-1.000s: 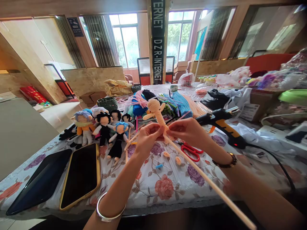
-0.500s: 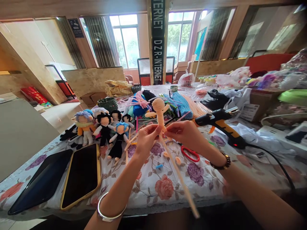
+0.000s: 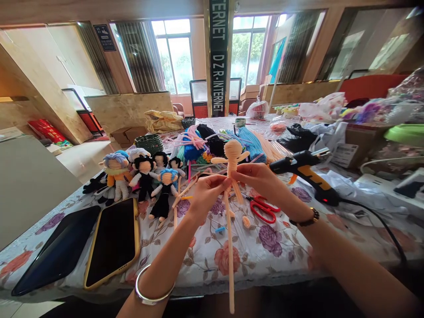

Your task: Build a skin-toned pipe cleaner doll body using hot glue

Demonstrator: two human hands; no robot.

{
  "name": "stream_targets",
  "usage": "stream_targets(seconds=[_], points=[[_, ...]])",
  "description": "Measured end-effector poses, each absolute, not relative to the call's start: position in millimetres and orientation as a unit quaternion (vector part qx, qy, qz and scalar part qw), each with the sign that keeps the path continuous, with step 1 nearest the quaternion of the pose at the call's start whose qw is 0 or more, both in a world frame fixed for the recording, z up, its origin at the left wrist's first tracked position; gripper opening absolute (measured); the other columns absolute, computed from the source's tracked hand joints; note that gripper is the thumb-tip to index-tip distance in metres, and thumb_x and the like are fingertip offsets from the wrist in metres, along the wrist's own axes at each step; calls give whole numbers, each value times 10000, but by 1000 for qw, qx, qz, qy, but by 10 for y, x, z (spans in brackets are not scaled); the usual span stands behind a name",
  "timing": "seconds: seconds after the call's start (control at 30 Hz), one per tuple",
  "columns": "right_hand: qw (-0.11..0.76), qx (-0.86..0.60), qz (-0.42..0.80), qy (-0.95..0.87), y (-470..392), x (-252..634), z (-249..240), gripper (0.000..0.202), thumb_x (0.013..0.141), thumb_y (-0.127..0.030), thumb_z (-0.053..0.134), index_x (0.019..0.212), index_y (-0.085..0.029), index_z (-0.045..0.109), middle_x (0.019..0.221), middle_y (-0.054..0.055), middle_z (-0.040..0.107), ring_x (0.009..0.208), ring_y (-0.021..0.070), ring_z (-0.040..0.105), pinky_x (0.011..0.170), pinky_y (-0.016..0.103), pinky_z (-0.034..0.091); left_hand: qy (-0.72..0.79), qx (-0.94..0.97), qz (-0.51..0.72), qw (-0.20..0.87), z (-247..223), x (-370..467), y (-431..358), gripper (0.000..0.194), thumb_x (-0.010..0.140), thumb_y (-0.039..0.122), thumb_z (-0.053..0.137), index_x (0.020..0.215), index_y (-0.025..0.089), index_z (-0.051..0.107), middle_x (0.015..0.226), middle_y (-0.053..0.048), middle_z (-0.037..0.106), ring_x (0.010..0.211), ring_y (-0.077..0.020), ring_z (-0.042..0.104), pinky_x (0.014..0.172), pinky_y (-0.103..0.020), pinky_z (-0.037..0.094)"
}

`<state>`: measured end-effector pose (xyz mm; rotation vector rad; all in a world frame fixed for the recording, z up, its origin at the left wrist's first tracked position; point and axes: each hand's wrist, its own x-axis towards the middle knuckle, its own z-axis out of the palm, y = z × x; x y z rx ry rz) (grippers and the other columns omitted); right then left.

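Note:
A peach pipe-cleaner doll (image 3: 232, 154) with a round head and two outstretched arms is held upright above the table. My left hand (image 3: 209, 191) pinches its lower body from the left. From the right, my right hand (image 3: 256, 176) grips the doll at the waist with thumb and fingers. Below the hands hang a short leg and a long straight pipe cleaner (image 3: 231, 260) that reaches toward the table's front edge. Red-handled scissors (image 3: 263, 211) lie on the cloth beneath my right hand. Near them are small peach coiled pieces (image 3: 246, 221) and a blue scrap (image 3: 220, 229).
Finished dolls (image 3: 145, 176) cluster at the left, behind a yellow-cased phone (image 3: 112, 243) and a dark tablet-like slab (image 3: 56, 251). A glue gun (image 3: 304, 172) with a lit red light and a cord stands right. Pipe-cleaner bundles (image 3: 250, 143) lie behind the doll.
The doll has shifted right and slightly down with both hands. The long pipe cleaner has swung from slanting right to hanging nearly straight, and a short leg now shows beside it.

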<state>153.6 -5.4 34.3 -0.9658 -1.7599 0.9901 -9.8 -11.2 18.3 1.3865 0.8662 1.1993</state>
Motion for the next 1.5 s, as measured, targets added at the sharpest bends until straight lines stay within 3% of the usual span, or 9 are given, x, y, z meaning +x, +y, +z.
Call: stream_targets(seconds=[0.23,0.43,0.6,0.8,1.13,1.5], points=[[453,-452,279,-716,-98,1505,365,292,781,-431,574,758,-151,654,692,22,627,608,117,515,540,228,376,415,611,489,464,160,-116,-129,268,563,313,773,771,149,731,739,-36,700,662,-134,598,641,-235,472],[449,-481,177,-732,-173,1438,392,306,803,-395,548,636,-143,596,572,-12,550,539,80,416,492,219,288,440,651,438,437,165,-134,-125,172,578,277,752,674,139,717,669,-32,689,615,-139,593,593,-238,449],[468,-466,210,-721,-161,1423,383,271,793,-387,561,690,-142,617,625,-5,582,565,85,433,521,218,319,408,605,457,509,199,-114,-148,210,556,246,772,704,119,694,701,-48,696,631,-134,606,615,-234,467],[501,-429,305,-687,-105,1416,330,253,756,-393,600,718,-143,604,649,2,576,582,96,459,531,222,360,350,560,501,559,175,-108,-154,370,568,257,781,866,182,575,623,12,671,589,-119,616,598,-224,478],[589,-419,333,-605,-153,1238,208,264,737,-411,627,747,-147,619,655,10,596,567,99,484,510,223,375,328,541,537,558,158,-68,-147,448,514,218,809,811,188,474,579,41,660,538,-103,601,574,-214,475],[503,-436,272,-695,-120,1400,334,305,781,-390,567,806,-127,721,717,25,663,655,129,547,562,217,411,338,563,551,515,173,-71,-106,312,569,259,782,800,137,611,677,-8,661,631,-108,608,637,-227,489]])
